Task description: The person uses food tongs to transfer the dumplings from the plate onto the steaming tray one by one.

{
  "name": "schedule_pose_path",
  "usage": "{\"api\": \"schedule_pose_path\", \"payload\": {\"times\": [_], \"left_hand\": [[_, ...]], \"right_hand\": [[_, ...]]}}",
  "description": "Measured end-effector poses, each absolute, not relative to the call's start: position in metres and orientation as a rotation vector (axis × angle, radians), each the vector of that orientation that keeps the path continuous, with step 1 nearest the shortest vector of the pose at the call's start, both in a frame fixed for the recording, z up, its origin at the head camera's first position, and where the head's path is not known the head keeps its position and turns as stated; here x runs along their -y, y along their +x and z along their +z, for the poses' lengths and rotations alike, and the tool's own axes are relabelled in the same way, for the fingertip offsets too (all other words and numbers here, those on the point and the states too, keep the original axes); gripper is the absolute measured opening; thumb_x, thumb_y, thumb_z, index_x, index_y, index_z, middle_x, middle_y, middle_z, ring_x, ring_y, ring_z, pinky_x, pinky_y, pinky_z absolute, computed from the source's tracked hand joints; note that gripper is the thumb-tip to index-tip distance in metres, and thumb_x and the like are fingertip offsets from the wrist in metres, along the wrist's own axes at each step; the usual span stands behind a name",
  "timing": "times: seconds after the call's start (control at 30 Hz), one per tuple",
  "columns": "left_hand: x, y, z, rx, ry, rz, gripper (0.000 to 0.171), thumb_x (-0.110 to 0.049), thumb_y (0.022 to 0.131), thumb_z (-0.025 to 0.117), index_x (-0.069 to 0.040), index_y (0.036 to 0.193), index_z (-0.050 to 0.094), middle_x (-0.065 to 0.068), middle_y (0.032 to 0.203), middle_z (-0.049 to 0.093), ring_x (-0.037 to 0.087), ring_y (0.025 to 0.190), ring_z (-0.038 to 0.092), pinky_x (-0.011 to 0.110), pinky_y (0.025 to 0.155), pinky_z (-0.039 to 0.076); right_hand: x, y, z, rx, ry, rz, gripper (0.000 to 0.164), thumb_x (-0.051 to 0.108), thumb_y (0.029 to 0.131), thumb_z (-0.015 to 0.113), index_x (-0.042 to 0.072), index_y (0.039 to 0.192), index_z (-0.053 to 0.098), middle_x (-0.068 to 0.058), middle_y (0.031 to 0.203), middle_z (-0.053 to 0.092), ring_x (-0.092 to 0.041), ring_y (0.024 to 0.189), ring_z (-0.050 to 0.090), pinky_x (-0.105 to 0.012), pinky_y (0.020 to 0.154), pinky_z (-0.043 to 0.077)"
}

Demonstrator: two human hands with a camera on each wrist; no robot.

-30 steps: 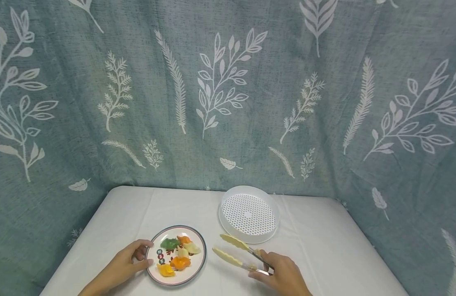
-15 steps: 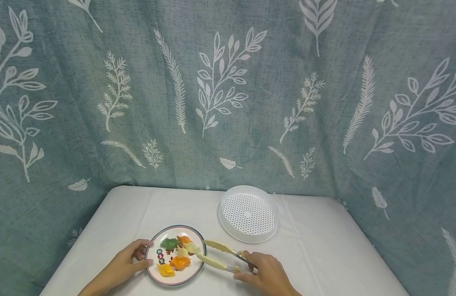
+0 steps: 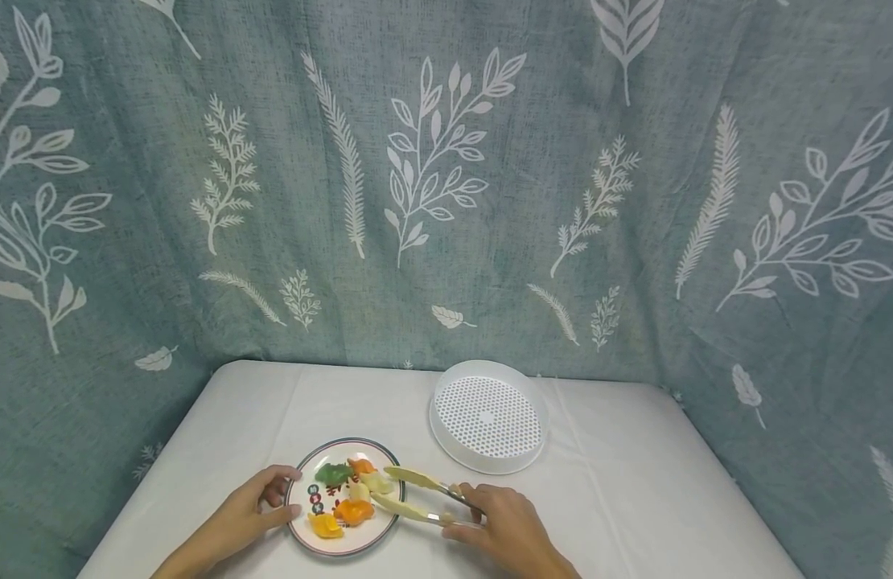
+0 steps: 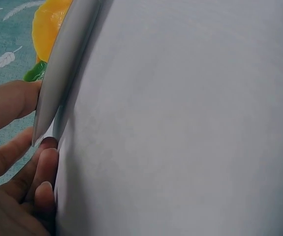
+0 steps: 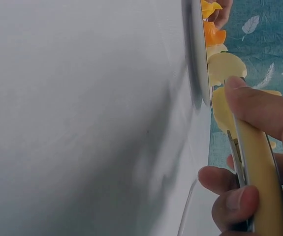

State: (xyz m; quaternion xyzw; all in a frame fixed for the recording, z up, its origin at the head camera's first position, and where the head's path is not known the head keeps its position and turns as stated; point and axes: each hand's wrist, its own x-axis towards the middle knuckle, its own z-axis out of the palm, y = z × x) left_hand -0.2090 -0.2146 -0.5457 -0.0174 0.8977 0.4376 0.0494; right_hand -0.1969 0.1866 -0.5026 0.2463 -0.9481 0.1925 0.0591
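Note:
My left hand holds the left rim of a round white plate with a dark edge band, its thumb and fingers at the rim. Several dumpling-like pieces lie on the plate: a green piece, orange and yellow ones, and pale ones. A pair of tongs with pale yellow tips is gripped in my right hand. The tips stand apart over the plate's right side, either side of a pale piece. Whether they touch it, I cannot tell. In the right wrist view, the thumb presses the tongs' yellow handle.
Behind the plate and to the right sits a round white steamer tray with a perforated base. A white cloth covers the table. A green leaf-patterned curtain hangs around its back and sides.
My right hand has carried the tongs leftward, from beside the plate to over its right side. My left hand and the plate have stayed in place.

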Motion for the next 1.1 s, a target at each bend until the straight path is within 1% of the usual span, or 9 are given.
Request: {"api": "schedule_pose_path", "payload": {"times": [0.1, 0.23, 0.43, 0.7, 0.8, 0.9, 0.97, 1.1], "left_hand": [[0.2152, -0.2096, -0.5455, -2.735, -0.047, 1.331, 0.057, -0.032, 0.081, 0.087, -0.012, 0.128, 0.063, 0.001, 0.104, 0.059, 0.017, 0.089, 0.052, 0.034, 0.075, 0.045], [0.2152, -0.2099, -0.5461, -2.734, -0.043, 1.331, 0.057, -0.033, 0.080, 0.088, -0.012, 0.128, 0.063, 0.001, 0.104, 0.059, 0.017, 0.089, 0.052, 0.033, 0.074, 0.045], [0.2151, -0.2102, -0.5467, -2.731, -0.052, 1.337, 0.058, -0.033, 0.080, 0.088, -0.012, 0.128, 0.063, 0.001, 0.104, 0.058, 0.017, 0.090, 0.051, 0.033, 0.074, 0.044], [0.2151, -0.2106, -0.5490, -2.711, -0.067, 1.352, 0.061, -0.037, 0.079, 0.088, -0.012, 0.128, 0.062, 0.002, 0.104, 0.058, 0.018, 0.090, 0.051, 0.034, 0.074, 0.043], [0.2151, -0.2102, -0.5490, -2.710, -0.067, 1.363, 0.060, -0.037, 0.079, 0.088, -0.012, 0.127, 0.063, 0.002, 0.104, 0.058, 0.018, 0.090, 0.051, 0.033, 0.073, 0.043], [0.2150, -0.2100, -0.5486, -2.707, -0.061, 1.369, 0.060, -0.036, 0.080, 0.088, -0.012, 0.128, 0.062, 0.002, 0.105, 0.057, 0.018, 0.091, 0.051, 0.032, 0.073, 0.043], [0.2153, -0.2099, -0.5484, -2.700, -0.060, 1.372, 0.060, -0.037, 0.080, 0.088, -0.012, 0.128, 0.062, 0.002, 0.105, 0.057, 0.018, 0.091, 0.051, 0.032, 0.073, 0.043], [0.2159, -0.2098, -0.5480, -2.688, -0.060, 1.371, 0.060, -0.037, 0.080, 0.088, -0.012, 0.128, 0.062, 0.002, 0.106, 0.057, 0.018, 0.092, 0.050, 0.033, 0.074, 0.044]], "right_hand": [[-0.1834, -0.1987, -0.5025, 2.883, 0.741, 0.564, 0.059, 0.063, 0.081, 0.076, 0.016, 0.116, 0.076, 0.018, 0.068, 0.046, 0.000, 0.059, 0.037, -0.022, 0.054, 0.034], [-0.1813, -0.2001, -0.5020, 2.892, 0.744, 0.550, 0.062, 0.063, 0.081, 0.075, 0.015, 0.119, 0.076, 0.017, 0.067, 0.046, 0.000, 0.059, 0.037, -0.022, 0.053, 0.034], [-0.1796, -0.2036, -0.5005, 2.830, 0.796, 0.529, 0.049, 0.061, 0.080, 0.077, 0.019, 0.105, 0.075, 0.018, 0.064, 0.040, 0.000, 0.057, 0.034, -0.022, 0.049, 0.032], [-0.1770, -0.2024, -0.4994, 2.801, 0.801, 0.488, 0.046, 0.059, 0.081, 0.076, 0.018, 0.101, 0.075, 0.016, 0.061, 0.030, 0.000, 0.056, 0.028, -0.022, 0.048, 0.027], [-0.1772, -0.2016, -0.4993, 2.808, 0.790, 0.488, 0.049, 0.059, 0.082, 0.076, 0.016, 0.106, 0.077, 0.016, 0.062, 0.028, 0.000, 0.056, 0.027, -0.021, 0.049, 0.027], [-0.1784, -0.2008, -0.4993, 2.815, 0.776, 0.512, 0.054, 0.058, 0.082, 0.076, 0.015, 0.114, 0.078, 0.016, 0.062, 0.029, 0.000, 0.057, 0.028, -0.021, 0.049, 0.028], [-0.1797, -0.2002, -0.4990, 2.823, 0.766, 0.537, 0.059, 0.059, 0.082, 0.076, 0.012, 0.119, 0.078, 0.016, 0.062, 0.031, 0.000, 0.057, 0.029, -0.021, 0.050, 0.029], [-0.1832, -0.1998, -0.4997, 2.846, 0.735, 0.599, 0.065, 0.060, 0.082, 0.076, 0.008, 0.122, 0.076, 0.016, 0.061, 0.036, 0.000, 0.056, 0.031, -0.021, 0.051, 0.031]]}}
